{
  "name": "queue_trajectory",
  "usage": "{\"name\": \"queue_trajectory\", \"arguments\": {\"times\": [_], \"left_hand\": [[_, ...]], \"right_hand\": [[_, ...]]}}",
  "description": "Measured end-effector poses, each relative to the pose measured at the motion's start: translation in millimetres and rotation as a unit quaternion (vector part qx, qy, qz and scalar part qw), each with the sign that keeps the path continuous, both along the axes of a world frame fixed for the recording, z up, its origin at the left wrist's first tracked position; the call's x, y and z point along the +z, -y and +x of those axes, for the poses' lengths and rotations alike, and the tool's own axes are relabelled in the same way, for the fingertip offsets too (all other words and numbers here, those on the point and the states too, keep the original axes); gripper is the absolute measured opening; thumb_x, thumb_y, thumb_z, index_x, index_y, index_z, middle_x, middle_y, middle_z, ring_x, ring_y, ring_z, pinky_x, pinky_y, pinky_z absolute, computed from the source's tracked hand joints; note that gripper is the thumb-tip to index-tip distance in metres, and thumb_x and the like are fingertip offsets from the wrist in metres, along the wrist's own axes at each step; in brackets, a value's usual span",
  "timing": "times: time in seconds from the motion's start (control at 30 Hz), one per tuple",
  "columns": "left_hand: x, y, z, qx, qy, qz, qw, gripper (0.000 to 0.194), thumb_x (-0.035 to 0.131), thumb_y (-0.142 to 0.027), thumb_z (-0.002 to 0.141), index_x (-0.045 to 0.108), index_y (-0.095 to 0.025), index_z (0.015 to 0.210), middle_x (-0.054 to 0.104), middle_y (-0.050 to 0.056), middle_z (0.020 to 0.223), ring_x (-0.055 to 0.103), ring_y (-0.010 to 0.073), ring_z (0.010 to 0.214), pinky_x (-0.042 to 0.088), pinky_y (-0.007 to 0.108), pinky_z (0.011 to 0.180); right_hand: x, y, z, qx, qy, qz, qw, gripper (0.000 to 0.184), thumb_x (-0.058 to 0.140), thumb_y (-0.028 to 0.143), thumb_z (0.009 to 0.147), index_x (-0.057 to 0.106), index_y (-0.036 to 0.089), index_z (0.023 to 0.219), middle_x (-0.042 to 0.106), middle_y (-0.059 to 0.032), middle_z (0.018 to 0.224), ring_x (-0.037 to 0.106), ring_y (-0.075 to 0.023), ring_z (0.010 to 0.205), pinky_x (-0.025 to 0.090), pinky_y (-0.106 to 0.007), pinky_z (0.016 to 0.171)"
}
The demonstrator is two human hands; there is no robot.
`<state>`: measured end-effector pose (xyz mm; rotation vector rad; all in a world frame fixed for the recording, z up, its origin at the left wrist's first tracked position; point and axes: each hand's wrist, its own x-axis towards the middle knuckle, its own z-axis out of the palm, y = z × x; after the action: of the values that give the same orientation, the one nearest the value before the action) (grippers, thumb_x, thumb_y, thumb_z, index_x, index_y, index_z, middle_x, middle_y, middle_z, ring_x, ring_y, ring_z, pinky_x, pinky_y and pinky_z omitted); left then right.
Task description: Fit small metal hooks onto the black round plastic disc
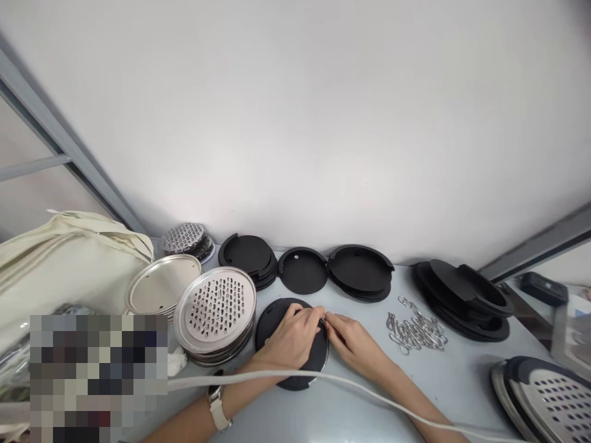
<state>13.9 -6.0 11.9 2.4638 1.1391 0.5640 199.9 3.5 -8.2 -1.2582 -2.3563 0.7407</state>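
Observation:
A black round plate (277, 317) lies on the table in front of me, with a thin metal edge showing at its lower right. My left hand (295, 335) rests across the plate, fingers curled and closed at its upper right rim. At that same spot the fingertips of my right hand (346, 338) are pinched together, touching the rim from the right. Any small part between the fingertips is hidden. Left of the plate stands a stack of round metal graters (221, 307). To the right of my hands lies a pile of bent wire clips (415, 329).
Black round plates (302, 271) stand along the wall, with a larger stack (462, 301) at right. Smooth metal discs (164, 286) and small graters (182, 237) are at back left. More graters (561, 400) sit front right. A white cable (369, 394) crosses above my forearms.

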Motion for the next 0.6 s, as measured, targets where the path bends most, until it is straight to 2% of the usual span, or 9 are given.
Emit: {"name": "queue_trajectory", "arguments": {"times": [0.23,0.6], "left_hand": [[2.0,0.9,-0.5,-0.001,-0.003,0.007,1.0,0.025,0.032,-0.007,0.091,0.043,-0.018,0.11,0.058,0.004,0.102,0.055,0.0171,0.098,0.033,0.035,0.09],[2.1,0.3,0.0,0.003,-0.012,0.01,1.0,0.023,0.033,-0.008,0.092,0.042,-0.018,0.111,0.058,0.005,0.104,0.054,0.0173,0.101,0.034,0.035,0.091]], "right_hand": [[-2.6,-0.8,0.1,-0.005,0.005,0.005,1.0,0.021,0.029,0.022,0.096,0.038,0.021,0.077,0.05,0.0006,0.07,0.048,-0.015,0.063,0.036,-0.026,0.061],[-4.7,-2.2,1.6,-0.007,0.007,0.005,1.0,0.021,0.031,0.024,0.096,0.037,0.021,0.075,0.048,0.0017,0.068,0.047,-0.0143,0.062,0.035,-0.025,0.059]]}}
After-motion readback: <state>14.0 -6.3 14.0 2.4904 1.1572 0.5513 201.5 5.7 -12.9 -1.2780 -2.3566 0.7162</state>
